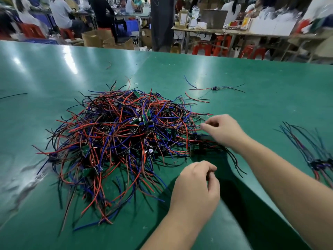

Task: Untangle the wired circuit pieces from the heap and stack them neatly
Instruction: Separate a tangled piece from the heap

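Note:
A big tangled heap (122,141) of small green circuit boards with red, blue and black wires lies on the green table (261,105). My right hand (223,131) hovers at the heap's right edge with fingers curled, over a dark circuit piece (198,139) and its black wires; whether it grips them I cannot tell. Closer to me, my left hand (196,184) has fingers curled, thumb against fingertips, seemingly pinching a thin wire. A stacked bundle of sorted pieces (319,159) lies at the right edge, blurred.
One separate piece with spread wires (214,88) lies beyond the heap. Loose wires: a black wire (13,95) at far left, a short brown wire (108,65) farther back. Past the table's far edge are workbenches, red stools, cardboard boxes and seated people.

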